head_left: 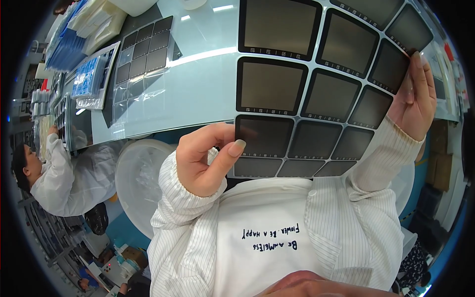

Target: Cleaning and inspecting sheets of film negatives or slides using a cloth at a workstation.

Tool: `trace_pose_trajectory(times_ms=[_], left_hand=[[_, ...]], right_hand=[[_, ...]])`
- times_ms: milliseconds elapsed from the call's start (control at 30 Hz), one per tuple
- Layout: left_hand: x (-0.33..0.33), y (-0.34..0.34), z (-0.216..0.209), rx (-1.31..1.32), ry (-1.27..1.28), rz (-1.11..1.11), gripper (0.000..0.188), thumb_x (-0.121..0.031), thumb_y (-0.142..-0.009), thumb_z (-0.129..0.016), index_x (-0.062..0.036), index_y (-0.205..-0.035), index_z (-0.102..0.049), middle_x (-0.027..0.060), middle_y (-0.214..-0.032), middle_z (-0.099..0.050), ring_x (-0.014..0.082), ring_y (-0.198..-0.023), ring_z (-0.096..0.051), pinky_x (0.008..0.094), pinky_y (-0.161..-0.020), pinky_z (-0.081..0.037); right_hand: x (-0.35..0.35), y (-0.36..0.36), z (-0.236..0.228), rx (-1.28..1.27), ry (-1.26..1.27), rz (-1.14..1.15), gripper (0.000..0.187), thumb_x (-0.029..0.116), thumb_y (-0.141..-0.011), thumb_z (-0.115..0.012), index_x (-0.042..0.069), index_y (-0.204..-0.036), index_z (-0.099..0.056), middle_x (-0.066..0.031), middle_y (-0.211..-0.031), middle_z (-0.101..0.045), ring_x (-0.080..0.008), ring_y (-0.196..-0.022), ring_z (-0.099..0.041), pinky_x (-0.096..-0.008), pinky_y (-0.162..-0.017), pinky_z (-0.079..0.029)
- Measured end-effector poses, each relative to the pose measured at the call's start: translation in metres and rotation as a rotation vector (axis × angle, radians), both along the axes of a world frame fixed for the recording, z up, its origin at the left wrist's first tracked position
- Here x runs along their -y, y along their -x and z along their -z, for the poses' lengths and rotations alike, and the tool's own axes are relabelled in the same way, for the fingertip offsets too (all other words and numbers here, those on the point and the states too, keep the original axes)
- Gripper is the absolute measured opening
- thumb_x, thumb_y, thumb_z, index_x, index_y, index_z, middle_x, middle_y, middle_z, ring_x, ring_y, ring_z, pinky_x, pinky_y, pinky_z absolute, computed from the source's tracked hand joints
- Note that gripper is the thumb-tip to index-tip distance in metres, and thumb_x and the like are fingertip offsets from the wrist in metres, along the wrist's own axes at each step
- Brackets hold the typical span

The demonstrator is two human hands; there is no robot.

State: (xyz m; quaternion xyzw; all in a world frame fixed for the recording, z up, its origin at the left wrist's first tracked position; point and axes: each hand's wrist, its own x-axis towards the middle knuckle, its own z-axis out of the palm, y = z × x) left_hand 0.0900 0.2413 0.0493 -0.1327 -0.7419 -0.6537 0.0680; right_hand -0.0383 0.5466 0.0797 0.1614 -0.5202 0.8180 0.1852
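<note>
Between my hands is a thin, pale sheet [310,64] bearing a grid of dark, black-bordered rectangular panels. It is raised off the table and tilted, and its upper part runs out of the picture. My left hand [205,158] pinches the sheet's left edge near the lower corner, thumb in front. At the far right edge my right hand [418,96] grips it with the fingertips, palm partly visible. A second sheet of dark panels [143,52] lies on the table to the left, overlapping clear film [133,99].
The glass-topped table [208,94] stretches ahead. At its far left are stacked blue and yellowish sheets [74,42] and a blue-filled clear packet [88,76]. A translucent bin [141,183] stands below the near edge. A person in white [64,173] works at the left.
</note>
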Motion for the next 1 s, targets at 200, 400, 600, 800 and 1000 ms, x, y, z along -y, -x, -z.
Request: trace_pose_trajectory(times_ms=[200,400,600,800,1000], left_hand=[[0.007,-0.002,-0.002,0.044,-0.004,-0.08,0.016,-0.009,-0.091,-0.058,0.0053,-0.095,-0.063,0.0023,-0.066,-0.06,0.0058,-0.055,-0.049,0.0181,-0.054,-0.04],[0.012,-0.002,-0.001,-0.002,-0.028,-0.12,0.016,-0.009,-0.09,-0.058,0.0052,-0.095,-0.063,0.0009,-0.067,-0.059,0.004,-0.054,-0.045,0.0171,-0.051,-0.036],[0.016,-0.007,-0.004,0.018,-0.051,-0.184,0.016,-0.008,-0.09,-0.057,0.0063,-0.097,-0.062,0.0003,-0.07,-0.06,0.0024,-0.055,-0.045,0.0164,-0.051,-0.034],[0.024,-0.009,0.0,-0.005,-0.094,-0.23,0.017,-0.007,-0.091,-0.058,0.0082,-0.099,-0.06,0.0,-0.072,-0.058,0.0025,-0.058,-0.044,0.0158,-0.055,-0.033],[0.032,-0.012,-0.001,-0.03,-0.083,-0.255,0.018,-0.005,-0.091,-0.056,0.0089,-0.102,-0.059,0.0005,-0.078,-0.06,0.0023,-0.063,-0.045,0.0148,-0.06,-0.034]], right_hand=[[0.008,0.005,-0.001,0.002,0.003,-0.018,0.025,0.007,-0.092,-0.056,-0.003,-0.114,-0.062,-0.0181,-0.114,-0.064,-0.004,-0.05,-0.045,-0.012,-0.052,-0.039],[0.005,0.011,0.003,0.049,0.021,0.026,0.026,0.004,-0.094,-0.051,-0.006,-0.117,-0.058,-0.0166,-0.114,-0.064,-0.0028,-0.051,-0.041,-0.0108,-0.061,-0.041],[0.015,0.014,0.001,0.049,-0.005,0.05,0.027,0.004,-0.094,-0.051,-0.005,-0.118,-0.058,-0.0165,-0.112,-0.065,-0.0035,-0.051,-0.041,-0.0112,-0.064,-0.044],[0.036,0.008,-0.015,0.005,-0.064,-0.073,0.028,0.01,-0.095,-0.052,-0.002,-0.119,-0.059,-0.0106,-0.097,-0.069,-0.0024,-0.049,-0.043,-0.0103,-0.055,-0.04],[0.066,-0.001,-0.034,0.173,0.121,-0.006,0.012,0.005,-0.093,-0.055,-0.004,-0.097,-0.061,-0.0098,-0.076,-0.066,-0.0027,-0.039,-0.042,-0.0142,-0.038,-0.03]])
